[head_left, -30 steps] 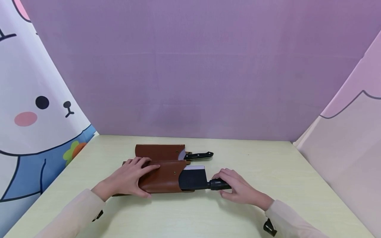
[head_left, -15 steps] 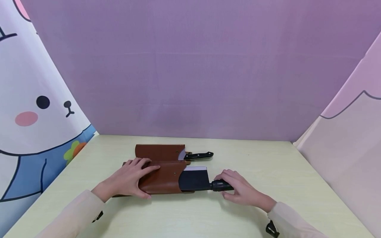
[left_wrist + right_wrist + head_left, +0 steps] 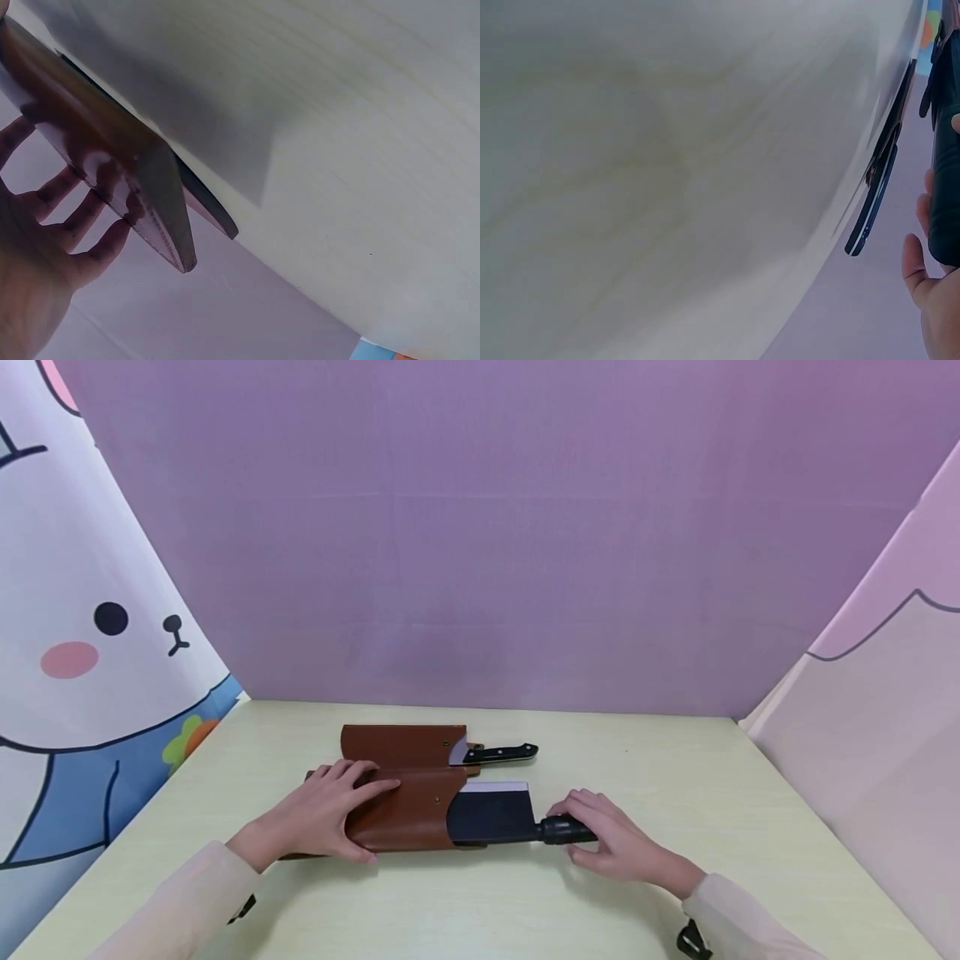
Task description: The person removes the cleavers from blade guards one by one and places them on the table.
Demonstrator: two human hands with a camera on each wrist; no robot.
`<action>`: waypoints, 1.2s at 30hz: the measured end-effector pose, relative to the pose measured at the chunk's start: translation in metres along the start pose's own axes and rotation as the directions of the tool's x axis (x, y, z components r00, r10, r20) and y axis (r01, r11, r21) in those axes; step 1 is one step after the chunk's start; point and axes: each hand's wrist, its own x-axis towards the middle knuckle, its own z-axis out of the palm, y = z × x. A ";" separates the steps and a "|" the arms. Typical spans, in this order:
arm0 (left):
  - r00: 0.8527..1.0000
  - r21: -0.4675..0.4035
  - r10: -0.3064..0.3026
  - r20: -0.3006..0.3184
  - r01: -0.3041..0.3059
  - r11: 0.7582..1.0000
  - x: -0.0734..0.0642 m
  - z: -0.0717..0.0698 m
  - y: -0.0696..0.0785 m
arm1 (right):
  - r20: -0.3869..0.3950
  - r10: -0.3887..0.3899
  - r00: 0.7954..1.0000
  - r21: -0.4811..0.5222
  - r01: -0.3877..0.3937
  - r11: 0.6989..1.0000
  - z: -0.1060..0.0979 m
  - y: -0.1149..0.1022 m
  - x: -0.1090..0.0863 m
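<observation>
A brown leather sheath (image 3: 408,814) is held under my left hand (image 3: 322,810), its fingers over the far edge and its thumb along the near one. In the left wrist view, the fingers (image 3: 82,217) of that hand reach along the side of the sheath (image 3: 97,127). Out of the sheath's right end comes a cleaver, its dark blade (image 3: 495,814) partly bare with a pale strip along the far edge. My right hand (image 3: 611,839) grips the cleaver's black handle (image 3: 562,829). The rest of the blade is hidden in the leather.
Just behind lies a second brown sheath (image 3: 401,746) with a knife in it, whose riveted black handle (image 3: 502,752) points right. A purple backdrop (image 3: 480,568) rises at the back edge of the pale table (image 3: 465,910).
My right hand has drawn the cleaver rightward, and more of its blade shows outside the sheath. The left hand and the front sheath have shifted slightly left.
</observation>
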 end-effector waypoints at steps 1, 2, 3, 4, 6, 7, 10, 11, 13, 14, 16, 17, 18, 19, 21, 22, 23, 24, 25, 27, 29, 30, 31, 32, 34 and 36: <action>1.000 0.000 0.001 -0.002 -0.001 1.000 0.000 0.000 0.000 | 0.001 0.002 1.000 0.001 -0.002 1.000 0.000 0.000 -0.001; 1.000 0.000 0.002 -0.004 -0.002 1.000 0.000 0.001 -0.001 | 0.002 0.005 1.000 0.001 -0.005 1.000 -0.001 0.000 -0.001; 1.000 0.000 0.002 -0.005 -0.002 1.000 0.000 0.001 -0.001 | 0.003 0.005 1.000 0.001 -0.005 1.000 -0.001 0.001 -0.002; 1.000 0.000 0.002 -0.005 -0.002 1.000 -0.001 0.002 -0.001 | 0.004 0.007 1.000 0.001 -0.007 1.000 -0.001 0.001 -0.002; 1.000 -0.001 0.000 -0.004 0.000 1.000 -0.001 0.002 -0.002 | 0.002 0.005 1.000 0.002 -0.005 1.000 -0.001 0.002 -0.004; 1.000 -0.002 -0.001 -0.002 0.001 1.000 -0.002 0.002 -0.002 | -0.001 0.000 1.000 0.001 0.000 1.000 -0.001 0.002 -0.004; 1.000 -0.005 -0.004 0.006 0.004 1.000 -0.003 0.003 -0.003 | -0.013 -0.011 1.000 -0.001 0.011 1.000 -0.002 0.003 -0.006; 1.000 -0.006 -0.005 0.007 0.005 1.000 -0.003 0.003 -0.004 | -0.016 -0.015 1.000 -0.001 0.015 1.000 -0.002 0.004 -0.006; 1.000 -0.009 -0.008 0.012 0.008 1.000 -0.004 0.003 -0.004 | -0.016 -0.014 1.000 -0.004 0.014 1.000 -0.003 0.004 -0.008; 1.000 -0.011 -0.010 0.014 0.010 1.000 -0.004 0.003 -0.004 | -0.014 -0.009 1.000 -0.004 0.009 1.000 -0.004 0.004 -0.008; 1.000 -0.016 -0.014 0.018 0.015 1.000 -0.004 0.003 -0.005 | -0.011 -0.002 1.000 -0.003 0.002 1.000 -0.004 0.005 -0.010; 1.000 -0.017 -0.017 0.022 0.017 1.000 -0.005 0.003 -0.005 | -0.007 0.003 1.000 -0.003 -0.003 1.000 -0.005 0.005 -0.011; 0.999 -0.018 -0.020 0.025 0.020 1.000 -0.005 0.003 -0.006 | -0.006 0.005 1.000 -0.004 -0.005 1.000 -0.005 0.005 -0.011; 0.999 -0.021 -0.021 0.027 0.022 1.000 -0.005 0.003 -0.006 | -0.002 0.013 1.000 -0.002 -0.013 1.000 -0.005 0.005 -0.012; 0.999 -0.026 -0.024 0.031 0.025 0.999 -0.005 0.003 -0.006 | -0.002 0.015 1.000 0.000 -0.015 1.000 -0.006 0.007 -0.014; 0.999 -0.028 -0.025 0.032 0.026 0.999 -0.005 0.004 -0.007 | 0.001 0.020 1.000 0.001 -0.020 1.000 -0.006 0.007 -0.015; 0.999 -0.029 -0.026 0.033 0.027 0.999 -0.006 0.004 -0.007 | 0.004 0.026 1.000 0.000 -0.026 1.000 -0.007 0.008 -0.016; 0.999 -0.030 -0.027 0.033 0.028 0.999 -0.006 0.004 -0.007 | 0.004 0.029 1.000 0.001 -0.029 1.000 -0.007 0.008 -0.017; 0.999 -0.031 -0.027 0.033 0.028 0.999 -0.006 0.004 -0.007 | 0.007 0.037 0.999 0.002 -0.037 0.999 -0.008 0.009 -0.018; 0.999 -0.031 -0.027 0.031 0.028 0.999 -0.006 0.004 -0.008 | 0.011 0.040 0.999 0.000 -0.040 0.999 -0.009 0.010 -0.019; 0.999 -0.031 -0.027 0.029 0.028 0.999 -0.006 0.004 -0.008 | 0.016 0.045 0.999 0.000 -0.045 0.999 -0.009 0.011 -0.021; 0.999 -0.030 -0.027 0.028 0.028 0.999 -0.006 0.004 -0.008 | 0.021 0.047 0.999 0.002 -0.047 0.999 -0.010 0.012 -0.021; 0.999 -0.031 -0.027 0.026 0.028 0.999 -0.007 0.004 -0.008 | 0.026 0.049 0.998 0.004 -0.049 0.999 -0.010 0.012 -0.022; 0.999 -0.032 -0.027 0.024 0.028 0.999 -0.007 0.004 -0.008 | 0.031 0.051 0.998 0.006 -0.051 0.999 -0.011 0.012 -0.022; 0.999 -0.032 -0.028 0.025 0.029 0.999 -0.007 0.004 -0.009 | 0.038 0.060 0.997 0.013 -0.060 0.998 -0.012 0.013 -0.024; 0.999 -0.034 -0.029 0.025 0.030 0.999 -0.007 0.004 -0.009 | 0.039 0.060 0.997 0.018 -0.061 0.998 -0.014 0.013 -0.025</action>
